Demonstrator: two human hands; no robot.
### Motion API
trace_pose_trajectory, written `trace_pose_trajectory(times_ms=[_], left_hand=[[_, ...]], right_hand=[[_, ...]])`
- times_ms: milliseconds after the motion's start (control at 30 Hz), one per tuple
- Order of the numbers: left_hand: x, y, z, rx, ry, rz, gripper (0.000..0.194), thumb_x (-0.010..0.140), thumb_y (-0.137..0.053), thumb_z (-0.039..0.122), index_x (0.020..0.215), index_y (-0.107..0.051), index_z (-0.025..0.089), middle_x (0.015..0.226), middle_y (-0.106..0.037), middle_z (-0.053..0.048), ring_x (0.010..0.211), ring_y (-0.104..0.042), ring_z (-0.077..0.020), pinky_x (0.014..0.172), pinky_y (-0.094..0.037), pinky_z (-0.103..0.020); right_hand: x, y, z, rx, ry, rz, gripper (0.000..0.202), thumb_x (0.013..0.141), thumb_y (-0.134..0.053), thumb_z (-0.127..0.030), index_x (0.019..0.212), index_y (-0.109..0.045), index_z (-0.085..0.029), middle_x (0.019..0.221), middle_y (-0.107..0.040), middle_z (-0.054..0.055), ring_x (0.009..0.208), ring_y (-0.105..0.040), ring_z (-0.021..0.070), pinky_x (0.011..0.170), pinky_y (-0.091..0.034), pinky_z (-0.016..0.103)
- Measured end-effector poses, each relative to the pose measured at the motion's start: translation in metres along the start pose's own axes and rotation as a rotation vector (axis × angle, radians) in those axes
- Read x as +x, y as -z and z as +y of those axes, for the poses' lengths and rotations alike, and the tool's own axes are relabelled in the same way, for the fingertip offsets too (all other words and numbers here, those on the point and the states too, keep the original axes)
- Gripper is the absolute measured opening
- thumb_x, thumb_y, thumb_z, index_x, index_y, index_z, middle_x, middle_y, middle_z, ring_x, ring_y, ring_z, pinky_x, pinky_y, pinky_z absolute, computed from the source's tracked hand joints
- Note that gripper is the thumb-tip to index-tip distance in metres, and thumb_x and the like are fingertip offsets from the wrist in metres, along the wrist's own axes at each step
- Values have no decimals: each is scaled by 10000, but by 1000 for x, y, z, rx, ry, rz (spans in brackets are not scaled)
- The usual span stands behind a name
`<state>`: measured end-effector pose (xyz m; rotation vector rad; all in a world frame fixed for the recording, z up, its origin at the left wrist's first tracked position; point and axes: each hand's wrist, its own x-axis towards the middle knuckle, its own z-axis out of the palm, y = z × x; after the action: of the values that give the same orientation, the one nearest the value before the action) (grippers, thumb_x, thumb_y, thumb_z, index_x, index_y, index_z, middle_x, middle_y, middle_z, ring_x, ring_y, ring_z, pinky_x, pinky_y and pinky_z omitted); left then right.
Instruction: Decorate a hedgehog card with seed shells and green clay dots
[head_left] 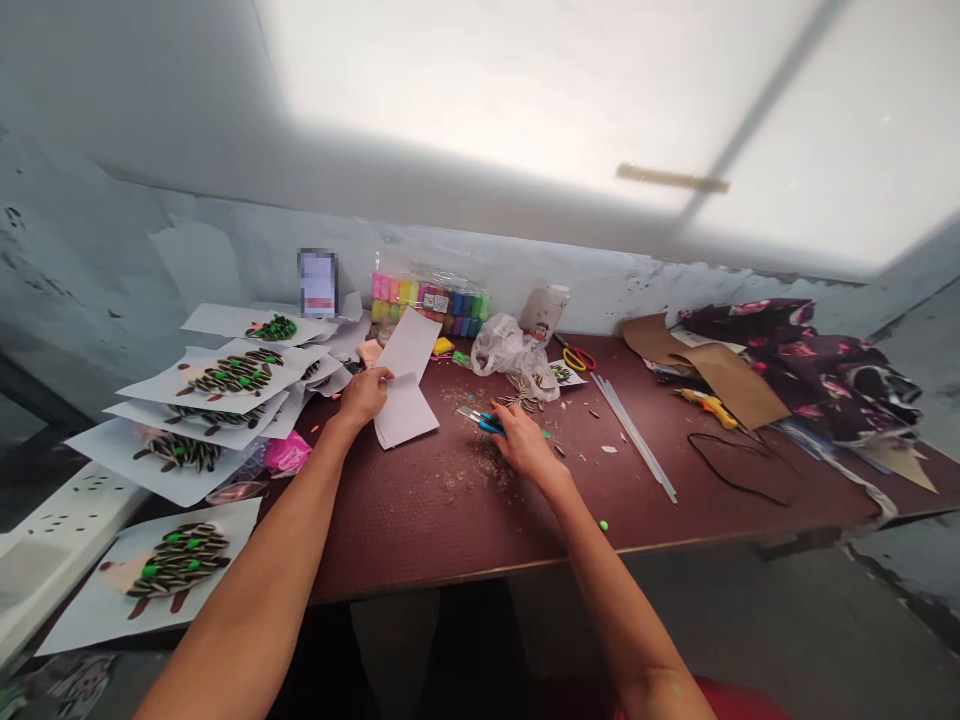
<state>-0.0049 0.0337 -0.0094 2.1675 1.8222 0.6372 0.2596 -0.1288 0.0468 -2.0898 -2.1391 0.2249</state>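
Note:
My left hand (365, 394) pinches the left edge of a white paper (406, 412) that stands tilted over the table's middle. Another white sheet (409, 345) lies behind it. To the right, my right hand (519, 438) is closed on blue-handled scissors (486, 422), their blades pointing left toward the paper and apart from it. Just behind my right hand are loose striped seeds (523, 391) beside a crumpled clear plastic bag (501, 345). Small crumbs lie on the table between my hands.
Papers with seed hedgehogs (234, 374) are stacked at the left, above a white power strip (82, 510). Behind are coloured clay packs (431, 300), a white bottle (546, 312) and red-yellow scissors (579, 358). Glue sticks (636, 437), a yellow glue gun (709, 405) and floral cloth (817, 370) lie right.

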Motion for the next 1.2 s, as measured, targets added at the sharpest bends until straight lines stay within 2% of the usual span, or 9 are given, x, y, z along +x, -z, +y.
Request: trace_pose_trajectory(times_ms=[133, 333, 400, 533, 733, 867, 1033, 1100, 1200], left_hand=[[-1, -3, -1, -4, -16, -43, 376, 824, -454, 152, 1073, -732, 199, 1061, -754, -104, 1017, -669, -286, 864, -497, -350], [-8, -8, 2, 71, 18, 99, 356, 828, -465, 161, 1063, -732, 189, 1259, -654, -166, 1183, -565, -340, 955, -466, -439], [-9, -9, 3, 81, 31, 116, 361, 823, -466, 157, 1063, -733, 193, 1273, -642, -171, 1178, -552, -357, 955, -451, -476], [0, -7, 4, 95, 49, 110, 347, 803, -481, 160, 1022, -748, 199, 1174, -681, -185, 1143, -538, -390, 950, -412, -524], [21, -7, 8, 57, 78, 74, 316, 757, -537, 176, 996, -743, 195, 1141, -693, -215, 1161, -513, -439, 954, -384, -584], [33, -4, 15, 54, 106, 63, 270, 777, -544, 170, 990, -709, 169, 1131, -685, -225, 1174, -527, -434, 963, -395, -568], [43, -4, 25, 78, 120, 30, 202, 755, -557, 136, 892, -699, 178, 1078, -704, -210, 1161, -562, -427, 932, -426, -531], [43, -5, 26, 76, 78, 11, 193, 764, -543, 143, 870, -692, 203, 1054, -722, -160, 1132, -592, -376, 910, -453, -469], [44, 0, 28, 37, -81, 12, 213, 778, -513, 143, 874, -687, 219, 1021, -727, -102, 1082, -621, -298, 926, -459, -394]], right_hand=[[21, 3, -16, 67, 70, 11, 250, 946, -586, -177, 1196, -586, -170, 1151, -591, 96, 1015, -583, 189, 853, -410, 275], [49, -4, -36, 111, 64, 62, 214, 947, -586, -194, 1158, -580, -163, 1136, -593, 88, 1012, -583, 187, 849, -402, 268], [51, -12, -37, 122, 55, 76, 217, 944, -588, -191, 1160, -580, -171, 1150, -591, 86, 1020, -585, 188, 845, -407, 268], [50, -24, -33, 123, 59, 75, 227, 947, -590, -212, 1172, -586, -183, 1146, -590, 87, 1015, -590, 196, 824, -421, 277], [48, -24, -28, 129, 53, 85, 239, 948, -591, -219, 1184, -585, -182, 1161, -593, 91, 1022, -598, 197, 838, -428, 282], [48, -22, -28, 121, 49, 87, 231, 951, -595, -228, 1176, -587, -176, 1172, -596, 97, 1033, -597, 203, 846, -432, 284], [47, -22, -28, 108, 47, 90, 216, 954, -597, -241, 1162, -586, -184, 1157, -589, 94, 1013, -597, 203, 841, -436, 288], [46, -22, -28, 109, 46, 88, 208, 955, -595, -240, 1156, -586, -186, 1151, -587, 93, 1015, -596, 203, 842, -437, 289], [47, -21, -27, 117, 41, 88, 200, 953, -592, -228, 1150, -587, -192, 1147, -587, 89, 1023, -594, 202, 848, -438, 289]])
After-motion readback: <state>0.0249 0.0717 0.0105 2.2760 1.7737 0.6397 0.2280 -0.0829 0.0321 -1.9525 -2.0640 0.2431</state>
